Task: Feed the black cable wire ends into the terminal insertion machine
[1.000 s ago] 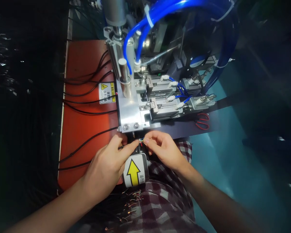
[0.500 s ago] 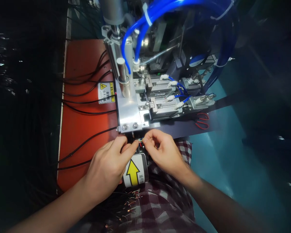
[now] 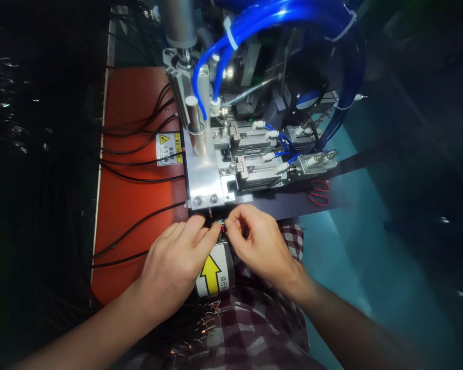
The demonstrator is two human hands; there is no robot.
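Small coloured wires [image 3: 223, 226], red and other colours, show between my two hands just below the front of the metal press plate [image 3: 202, 180]. My left hand [image 3: 181, 252] is closed, with thumb and forefinger pinched at the left end of the wires. From the other side my right hand [image 3: 256, 239] pinches at their right end, its fingers curled. The fingertips hide most of what is held. Directly beneath lies a cylinder with a white label and yellow arrow [image 3: 211, 272], partly covered by my left hand.
Black cables [image 3: 139, 231] cross the orange-red board [image 3: 131, 205] on the left. Red-handled scissors [image 3: 319, 192] lie on the dark plate at right. Blue air hoses [image 3: 281, 13] arch above the pneumatic cylinders [image 3: 258, 172]. Stripped wire ends [image 3: 208, 324] rest by the checked cloth [image 3: 254, 329].
Both hands stay at nearly the same spot, with small shifts of the fingers around the wires. The view has moved slightly.
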